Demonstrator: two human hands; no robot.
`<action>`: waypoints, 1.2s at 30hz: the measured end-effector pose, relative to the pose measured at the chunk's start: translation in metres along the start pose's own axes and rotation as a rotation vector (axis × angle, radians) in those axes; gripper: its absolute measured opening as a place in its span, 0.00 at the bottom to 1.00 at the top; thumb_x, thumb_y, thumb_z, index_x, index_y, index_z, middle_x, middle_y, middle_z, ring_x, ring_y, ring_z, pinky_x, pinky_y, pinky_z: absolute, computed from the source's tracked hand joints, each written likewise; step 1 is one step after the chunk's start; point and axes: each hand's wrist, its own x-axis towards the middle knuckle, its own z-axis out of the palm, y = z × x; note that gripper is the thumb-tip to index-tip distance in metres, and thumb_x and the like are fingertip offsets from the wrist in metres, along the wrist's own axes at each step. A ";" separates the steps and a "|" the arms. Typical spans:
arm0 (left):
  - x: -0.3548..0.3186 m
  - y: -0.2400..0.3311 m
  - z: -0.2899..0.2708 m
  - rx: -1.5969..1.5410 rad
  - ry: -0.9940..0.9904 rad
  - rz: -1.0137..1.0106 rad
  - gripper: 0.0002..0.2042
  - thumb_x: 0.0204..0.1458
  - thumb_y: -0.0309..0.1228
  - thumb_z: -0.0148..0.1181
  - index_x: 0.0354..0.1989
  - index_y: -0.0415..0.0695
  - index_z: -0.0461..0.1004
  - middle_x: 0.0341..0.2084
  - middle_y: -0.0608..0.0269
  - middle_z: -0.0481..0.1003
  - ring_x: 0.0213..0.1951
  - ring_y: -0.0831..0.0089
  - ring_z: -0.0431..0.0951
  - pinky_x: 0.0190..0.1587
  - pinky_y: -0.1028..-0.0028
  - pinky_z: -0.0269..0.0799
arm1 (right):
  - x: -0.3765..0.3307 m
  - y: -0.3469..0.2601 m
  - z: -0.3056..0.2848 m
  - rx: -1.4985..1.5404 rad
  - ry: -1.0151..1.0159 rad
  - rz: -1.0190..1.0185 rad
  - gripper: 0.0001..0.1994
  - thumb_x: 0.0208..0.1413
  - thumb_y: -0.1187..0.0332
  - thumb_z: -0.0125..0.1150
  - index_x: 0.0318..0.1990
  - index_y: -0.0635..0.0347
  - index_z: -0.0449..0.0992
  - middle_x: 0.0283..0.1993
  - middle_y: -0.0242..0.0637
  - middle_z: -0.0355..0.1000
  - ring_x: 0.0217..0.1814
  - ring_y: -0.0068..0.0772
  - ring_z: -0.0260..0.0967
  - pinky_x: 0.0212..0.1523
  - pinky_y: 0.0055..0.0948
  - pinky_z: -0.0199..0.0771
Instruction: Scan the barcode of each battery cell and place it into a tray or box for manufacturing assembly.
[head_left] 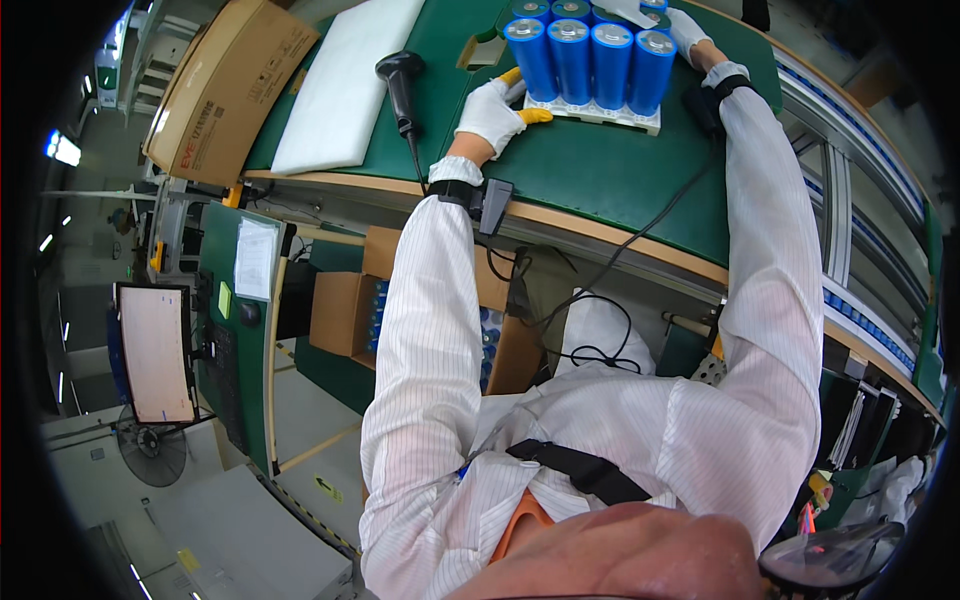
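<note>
Near the top of the head view, several blue cylindrical battery cells (pixel 570 65) stand upright in rows. They sit in a white plastic holder (pixel 610 117) on the green tabletop. My left hand (pixel 490 113), in a white glove with yellow fingertips, is at the holder's left end. Its thumb lies by the near corner and another fingertip is farther back beside the cells, closed round that end. My right hand (pixel 688 34), also gloved, is at the far right side of the cells; its fingertips are mostly hidden. A pale white piece (pixel 628 10) lies across the back cells, cut off by the picture edge.
A black handheld scanner (pixel 402 90) with a cord lies left of my left hand. Beyond it are a white foam sheet (pixel 345 85) and a cardboard box (pixel 230 95). A black cable (pixel 660 215) hangs over the table's front edge. An open carton (pixel 340 315) with blue cells stands below.
</note>
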 end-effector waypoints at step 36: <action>-0.044 0.011 -0.001 0.244 0.261 -0.002 0.39 0.40 0.41 0.77 0.61 0.39 0.69 0.54 0.47 0.75 0.55 0.54 0.76 0.56 0.65 0.72 | -0.086 -0.243 -0.028 0.079 0.665 -0.061 0.26 0.57 0.46 0.60 0.50 0.61 0.80 0.47 0.43 0.80 0.51 0.40 0.76 0.52 0.32 0.71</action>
